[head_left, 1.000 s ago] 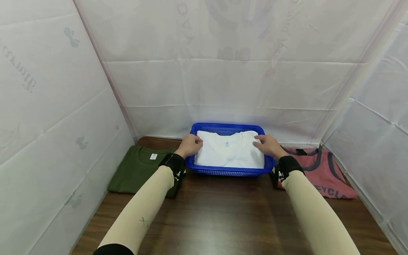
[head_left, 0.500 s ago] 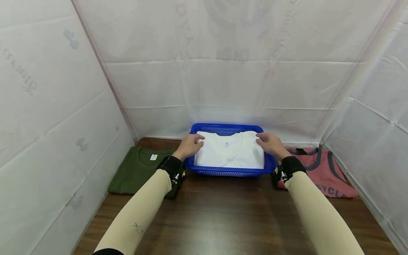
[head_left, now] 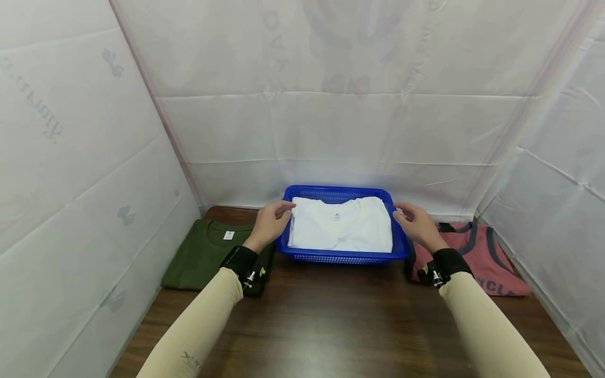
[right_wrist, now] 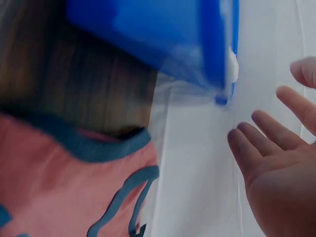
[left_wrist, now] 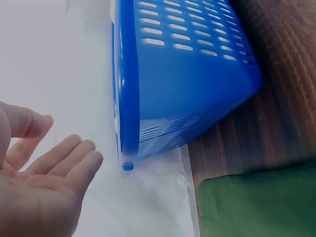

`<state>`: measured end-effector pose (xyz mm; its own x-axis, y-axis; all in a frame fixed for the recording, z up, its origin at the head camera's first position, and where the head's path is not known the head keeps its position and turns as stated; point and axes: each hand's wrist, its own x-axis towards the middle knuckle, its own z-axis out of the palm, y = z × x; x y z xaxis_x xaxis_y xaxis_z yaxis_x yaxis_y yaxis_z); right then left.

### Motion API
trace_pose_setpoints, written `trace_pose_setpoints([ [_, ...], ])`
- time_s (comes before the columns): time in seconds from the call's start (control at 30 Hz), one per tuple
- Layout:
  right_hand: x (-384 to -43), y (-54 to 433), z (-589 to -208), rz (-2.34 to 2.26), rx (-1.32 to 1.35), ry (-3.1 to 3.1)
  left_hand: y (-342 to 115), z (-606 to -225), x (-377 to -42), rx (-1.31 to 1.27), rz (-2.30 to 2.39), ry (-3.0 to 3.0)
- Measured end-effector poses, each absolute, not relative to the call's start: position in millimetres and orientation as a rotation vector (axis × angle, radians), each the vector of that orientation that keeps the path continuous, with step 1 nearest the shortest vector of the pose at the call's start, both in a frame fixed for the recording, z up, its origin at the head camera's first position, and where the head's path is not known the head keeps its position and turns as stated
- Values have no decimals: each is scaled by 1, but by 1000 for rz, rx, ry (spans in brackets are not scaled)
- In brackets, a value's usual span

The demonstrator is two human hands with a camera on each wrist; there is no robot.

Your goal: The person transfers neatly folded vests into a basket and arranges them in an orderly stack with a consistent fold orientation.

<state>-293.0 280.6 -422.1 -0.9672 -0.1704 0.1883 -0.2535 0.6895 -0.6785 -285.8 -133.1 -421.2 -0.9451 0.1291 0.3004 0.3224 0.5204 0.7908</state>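
Head view: the white shirt [head_left: 340,231] lies folded in the blue basket [head_left: 337,258], between the left hand [head_left: 269,226] and right hand [head_left: 419,227]. Left wrist view: fingers and thumb stand apart beside the basket. Right wrist view: fingers spread wide, near the basket too.

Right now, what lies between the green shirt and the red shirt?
In the head view, the blue basket, with the white shirt inside, stands between the green shirt and the red shirt; the left hand and right hand are at its sides.
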Motion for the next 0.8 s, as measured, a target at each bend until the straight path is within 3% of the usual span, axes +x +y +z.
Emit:
trace_pose_setpoints([
  [0.8,-263,375,-478,685,307,-2827,-181,-452,-226,-307,-1377,-2321],
])
